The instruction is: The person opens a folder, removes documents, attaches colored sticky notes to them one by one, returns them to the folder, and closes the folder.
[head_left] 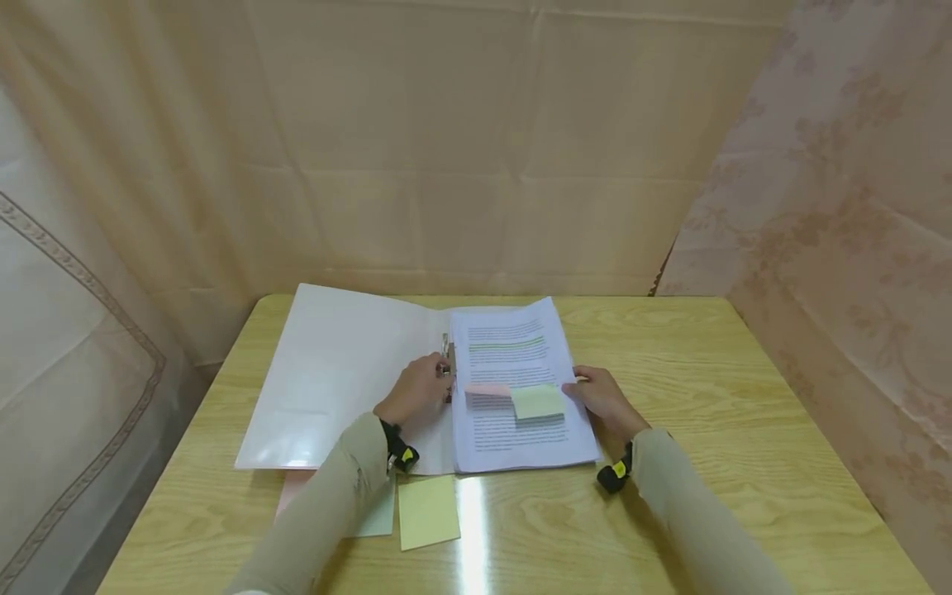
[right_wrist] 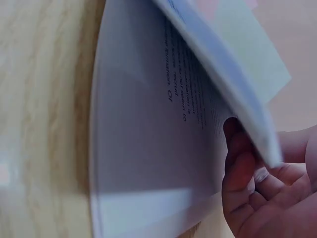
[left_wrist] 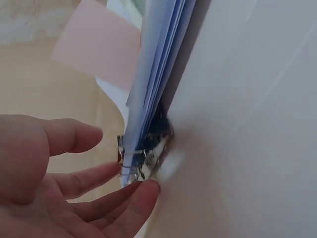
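A white ring binder [head_left: 349, 372] lies spread on the table with a stack of printed sheets [head_left: 513, 446] on its right side. At the metal ring mechanism [left_wrist: 148, 158], the fingertips of my left hand [head_left: 418, 384] touch the rings, thumb held apart. My right hand [head_left: 604, 398] pinches the right edge of the upper sheets, fingers beneath, lifting them off the lower pages [right_wrist: 143, 139]. A green sticky note [head_left: 539, 402] and a pink sticky note [head_left: 487, 389] stick to the top page, below some green-highlighted lines.
A yellow sticky pad [head_left: 429, 512] lies in front of the binder. Partly under the left forearm and binder are a pale green pad [head_left: 378, 516] and a pink pad [head_left: 292, 487]. The wooden table [head_left: 699, 372] meets hanging cloth at the back.
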Available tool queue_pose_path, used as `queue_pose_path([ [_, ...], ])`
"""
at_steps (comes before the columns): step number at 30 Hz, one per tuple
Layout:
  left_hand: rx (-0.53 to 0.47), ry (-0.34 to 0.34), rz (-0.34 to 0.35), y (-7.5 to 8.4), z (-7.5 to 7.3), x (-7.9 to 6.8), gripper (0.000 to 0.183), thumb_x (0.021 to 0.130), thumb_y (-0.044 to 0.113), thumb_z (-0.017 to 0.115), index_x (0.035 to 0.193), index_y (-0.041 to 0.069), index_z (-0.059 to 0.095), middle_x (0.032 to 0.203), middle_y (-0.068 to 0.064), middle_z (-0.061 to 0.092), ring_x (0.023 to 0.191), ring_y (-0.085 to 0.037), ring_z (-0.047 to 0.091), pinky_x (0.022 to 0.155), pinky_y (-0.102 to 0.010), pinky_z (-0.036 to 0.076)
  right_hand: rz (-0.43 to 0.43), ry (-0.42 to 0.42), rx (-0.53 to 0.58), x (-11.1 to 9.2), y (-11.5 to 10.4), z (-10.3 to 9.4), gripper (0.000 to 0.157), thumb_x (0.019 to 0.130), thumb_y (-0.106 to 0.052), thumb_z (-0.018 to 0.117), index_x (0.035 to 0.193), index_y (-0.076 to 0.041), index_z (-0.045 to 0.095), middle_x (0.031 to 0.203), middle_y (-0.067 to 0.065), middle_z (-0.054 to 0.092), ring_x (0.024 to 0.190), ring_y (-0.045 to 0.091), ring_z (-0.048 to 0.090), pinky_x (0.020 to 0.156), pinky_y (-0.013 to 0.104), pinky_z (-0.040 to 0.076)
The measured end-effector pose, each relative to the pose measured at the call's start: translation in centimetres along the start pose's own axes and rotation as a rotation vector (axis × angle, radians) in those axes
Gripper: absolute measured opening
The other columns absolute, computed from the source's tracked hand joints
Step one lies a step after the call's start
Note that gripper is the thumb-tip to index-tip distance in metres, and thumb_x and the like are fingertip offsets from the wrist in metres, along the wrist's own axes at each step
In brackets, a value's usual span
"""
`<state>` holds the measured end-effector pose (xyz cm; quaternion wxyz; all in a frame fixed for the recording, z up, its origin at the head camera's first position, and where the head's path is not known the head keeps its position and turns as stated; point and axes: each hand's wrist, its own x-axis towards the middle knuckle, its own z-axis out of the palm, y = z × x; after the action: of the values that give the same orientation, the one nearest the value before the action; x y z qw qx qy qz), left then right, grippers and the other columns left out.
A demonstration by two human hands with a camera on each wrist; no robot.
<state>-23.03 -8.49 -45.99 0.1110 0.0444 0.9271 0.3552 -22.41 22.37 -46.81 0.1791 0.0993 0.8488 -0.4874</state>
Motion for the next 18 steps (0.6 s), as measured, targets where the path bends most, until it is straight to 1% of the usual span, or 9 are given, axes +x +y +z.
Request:
queue_pose_path([
  [3,-0.025,-0.018,-0.026,0.0,-0.4,0.9,0.046,0.096,0.027,0.057,0.134,0.001,0.051,0.122,-0.016,0.064,0.098,-0.024,0.059,0.088,-0.040,0.048,-0.004,-0.003,-0.029,0.2,0.1,0.0,0.044,0.098,-0.016,0.053,0.140,-0.002,0.049,0.131,0.017,0.057,0.105,0.023,0.054,0.088,0.033,0.044],
  [6,-0.084,-0.041,-0.080,0.1,-0.5,1.8,0.053,0.097,0.028,0.056,0.141,0.003,0.043,0.134,-0.018,0.057,0.117,-0.028,0.055,0.104,-0.046,0.042,0.006,-0.010,-0.026,0.4,0.4,0.1,0.043,0.098,-0.016,0.053,0.138,-0.003,0.050,0.129,0.016,0.058,0.102,0.022,0.055,0.083,0.031,0.044],
  [9,-0.136,-0.046,-0.132,0.2,-0.3,2.7,0.058,0.097,0.029,0.055,0.147,0.005,0.036,0.143,-0.018,0.049,0.128,-0.031,0.049,0.110,-0.050,0.037,0.011,-0.013,-0.021,0.4,0.7,0.2,0.043,0.098,-0.017,0.053,0.138,-0.003,0.050,0.129,0.016,0.058,0.101,0.022,0.055,0.080,0.029,0.045],
  [11,-0.159,-0.025,-0.148,0.3,-0.1,3.2,0.060,0.097,0.028,0.054,0.148,0.006,0.034,0.145,-0.018,0.048,0.129,-0.031,0.048,0.110,-0.050,0.037,0.006,-0.011,-0.025,0.4,0.8,0.2,0.044,0.098,-0.017,0.053,0.139,-0.002,0.049,0.131,0.016,0.057,0.104,0.022,0.054,0.082,0.029,0.045],
  [13,-0.182,0.008,-0.152,0.3,0.1,3.6,0.060,0.097,0.027,0.054,0.149,0.006,0.033,0.143,-0.018,0.049,0.125,-0.031,0.050,0.108,-0.049,0.040,0.006,-0.007,-0.025,0.4,0.8,0.2,0.044,0.098,-0.017,0.053,0.139,-0.002,0.049,0.133,0.016,0.056,0.106,0.023,0.053,0.083,0.030,0.044],
  [16,-0.235,0.071,-0.155,0.1,0.5,3.9,0.058,0.096,0.025,0.053,0.147,0.005,0.035,0.135,-0.018,0.055,0.116,-0.030,0.056,0.100,-0.044,0.046,0.004,-0.009,-0.026,0.4,0.7,0.3,0.042,0.098,-0.017,0.053,0.138,-0.002,0.051,0.131,0.016,0.057,0.105,0.023,0.053,0.083,0.030,0.044],
  [18,-0.289,0.107,-0.167,-0.1,0.7,3.9,0.057,0.096,0.025,0.054,0.146,0.006,0.036,0.131,-0.016,0.057,0.111,-0.028,0.058,0.095,-0.041,0.048,0.000,-0.008,-0.026,0.3,0.7,0.3,0.041,0.098,-0.017,0.053,0.136,-0.002,0.052,0.128,0.015,0.058,0.102,0.022,0.053,0.080,0.029,0.044],
])
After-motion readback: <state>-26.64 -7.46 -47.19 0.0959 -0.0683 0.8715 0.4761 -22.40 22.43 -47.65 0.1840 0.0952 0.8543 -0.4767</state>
